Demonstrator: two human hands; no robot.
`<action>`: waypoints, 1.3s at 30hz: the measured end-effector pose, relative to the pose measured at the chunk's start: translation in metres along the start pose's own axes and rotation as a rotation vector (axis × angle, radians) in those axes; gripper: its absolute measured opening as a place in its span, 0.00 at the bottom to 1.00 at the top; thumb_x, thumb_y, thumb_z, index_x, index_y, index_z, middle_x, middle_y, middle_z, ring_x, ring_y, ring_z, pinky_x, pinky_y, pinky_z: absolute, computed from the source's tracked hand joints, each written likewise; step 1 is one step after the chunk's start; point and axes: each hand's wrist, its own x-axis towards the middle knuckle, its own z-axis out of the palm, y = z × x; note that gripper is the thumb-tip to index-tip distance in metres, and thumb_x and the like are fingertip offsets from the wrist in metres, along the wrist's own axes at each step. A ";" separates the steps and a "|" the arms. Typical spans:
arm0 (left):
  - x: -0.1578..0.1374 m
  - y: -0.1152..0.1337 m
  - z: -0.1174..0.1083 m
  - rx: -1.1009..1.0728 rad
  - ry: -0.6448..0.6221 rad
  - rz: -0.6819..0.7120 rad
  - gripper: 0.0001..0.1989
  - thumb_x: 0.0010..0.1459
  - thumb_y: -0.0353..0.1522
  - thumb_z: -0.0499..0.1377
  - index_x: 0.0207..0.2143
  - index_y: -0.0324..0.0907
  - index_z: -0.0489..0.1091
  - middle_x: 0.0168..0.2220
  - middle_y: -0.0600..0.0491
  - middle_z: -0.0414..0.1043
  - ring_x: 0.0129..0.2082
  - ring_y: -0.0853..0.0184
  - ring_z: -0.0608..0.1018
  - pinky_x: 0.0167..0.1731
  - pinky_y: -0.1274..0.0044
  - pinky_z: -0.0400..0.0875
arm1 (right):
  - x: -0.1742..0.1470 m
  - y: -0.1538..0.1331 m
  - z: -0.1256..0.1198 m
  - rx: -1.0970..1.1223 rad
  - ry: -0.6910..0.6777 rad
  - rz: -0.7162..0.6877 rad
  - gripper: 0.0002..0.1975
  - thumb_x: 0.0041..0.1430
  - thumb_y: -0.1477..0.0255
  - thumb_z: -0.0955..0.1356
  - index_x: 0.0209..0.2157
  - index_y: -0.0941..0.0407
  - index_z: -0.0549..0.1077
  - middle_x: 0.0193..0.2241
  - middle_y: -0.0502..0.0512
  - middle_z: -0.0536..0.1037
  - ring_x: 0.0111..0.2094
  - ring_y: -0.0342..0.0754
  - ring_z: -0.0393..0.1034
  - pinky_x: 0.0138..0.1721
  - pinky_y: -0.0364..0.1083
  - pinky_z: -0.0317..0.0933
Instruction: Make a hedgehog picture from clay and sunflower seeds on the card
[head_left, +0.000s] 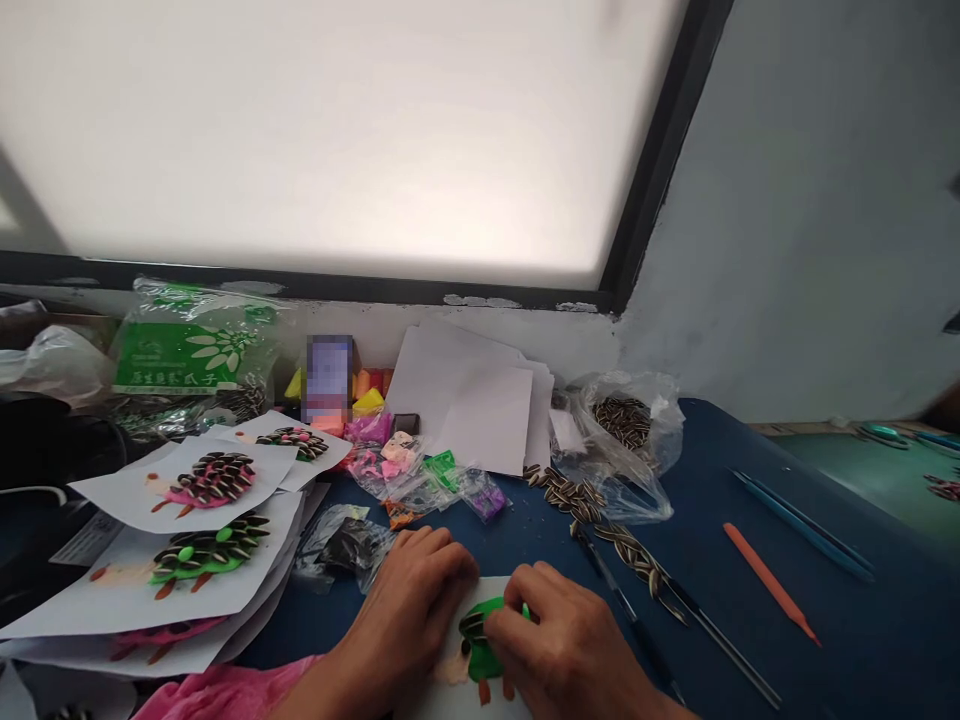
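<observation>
A white paper card (448,701) lies before me at the table's front edge. It bears a hedgehog of green clay (485,664) with a pale snout, brown feet and a few striped sunflower seeds (472,626) stuck into the back. My left hand (424,585) rests with curled fingers on the card's left side, holding it down. Over the green clay, my right hand (559,640) is pinched, thumb and forefinger together at the seeds; whatever sits between the fingertips is hidden.
Finished hedgehog cards (255,590) are stacked at left. Loose seeds (570,495) trail from a plastic bag of seeds (622,420). Pens (720,640), an orange clay tool (772,585) and blue tweezers (806,525) lie right. Bagged clay (442,475) and blank paper (487,410) are behind.
</observation>
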 end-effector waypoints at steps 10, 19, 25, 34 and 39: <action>0.002 0.000 -0.002 0.000 -0.012 0.002 0.13 0.63 0.29 0.47 0.30 0.43 0.70 0.30 0.52 0.70 0.31 0.63 0.70 0.33 0.72 0.56 | 0.019 0.064 -0.024 -0.467 -0.423 0.400 0.06 0.59 0.81 0.68 0.36 0.59 0.76 0.34 0.59 0.75 0.36 0.55 0.71 0.36 0.49 0.62; 0.002 -0.003 0.000 0.012 -0.010 0.009 0.13 0.64 0.30 0.48 0.30 0.44 0.70 0.29 0.52 0.70 0.31 0.62 0.70 0.32 0.72 0.56 | 0.026 0.060 -0.036 -0.393 -0.585 0.517 0.08 0.61 0.81 0.66 0.42 0.60 0.74 0.40 0.61 0.74 0.40 0.54 0.73 0.36 0.47 0.64; 0.003 -0.001 -0.002 0.007 -0.017 0.004 0.13 0.64 0.30 0.48 0.30 0.43 0.70 0.30 0.52 0.70 0.32 0.63 0.70 0.33 0.71 0.57 | 0.025 0.065 -0.037 -0.379 -0.605 0.496 0.14 0.62 0.86 0.61 0.41 0.60 0.74 0.37 0.60 0.76 0.39 0.55 0.72 0.37 0.50 0.63; 0.002 -0.002 -0.001 0.012 -0.012 0.015 0.13 0.64 0.30 0.48 0.30 0.44 0.69 0.29 0.52 0.70 0.31 0.63 0.70 0.32 0.72 0.56 | 0.027 0.049 -0.044 0.257 -0.305 0.413 0.05 0.61 0.80 0.67 0.33 0.57 0.74 0.32 0.51 0.75 0.34 0.45 0.70 0.36 0.44 0.62; 0.001 0.000 -0.001 0.013 -0.010 0.003 0.12 0.63 0.30 0.49 0.31 0.44 0.71 0.30 0.52 0.70 0.32 0.63 0.70 0.34 0.71 0.57 | 0.022 0.016 -0.045 0.477 -0.392 0.280 0.09 0.64 0.75 0.64 0.36 0.55 0.78 0.31 0.52 0.73 0.32 0.43 0.69 0.33 0.41 0.61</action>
